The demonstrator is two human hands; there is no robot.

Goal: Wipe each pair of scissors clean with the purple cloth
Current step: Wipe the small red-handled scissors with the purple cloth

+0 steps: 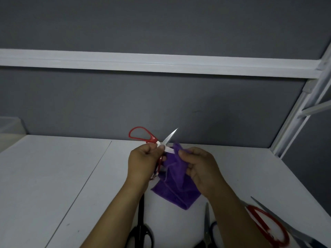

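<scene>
Pinching with left fingers [155, 146] at the pivot of the red scissors [140, 135], clamped tight there, probably to steady the spread blades away from the palm. Lifting them above the white table [53, 176], one handle loop pointing to eleven o'clock and the bare blade to one o'clock.

Gripping the purple cloth [176, 190] with right fingers [186, 155], curled closed over a fold that seems wrapped on the other blade, at three o'clock from the left hand [143, 163]. Letting the rest of the cloth hang toward six o'clock. Judging the right hand [202, 170] to be wiping that covered blade, with the cloth doubling as a guard against the edge.

Leaving on the table, nearer the body, black scissors [140, 228] at six o'clock, a second dark-handled pair [207, 228] at five o'clock and another red pair [268, 228] at four o'clock, lying apart, likely for easy picking.

Noting at nine o'clock, by the frame edge, a pale translucent box [10, 126]; unable to tell its contents.
</scene>
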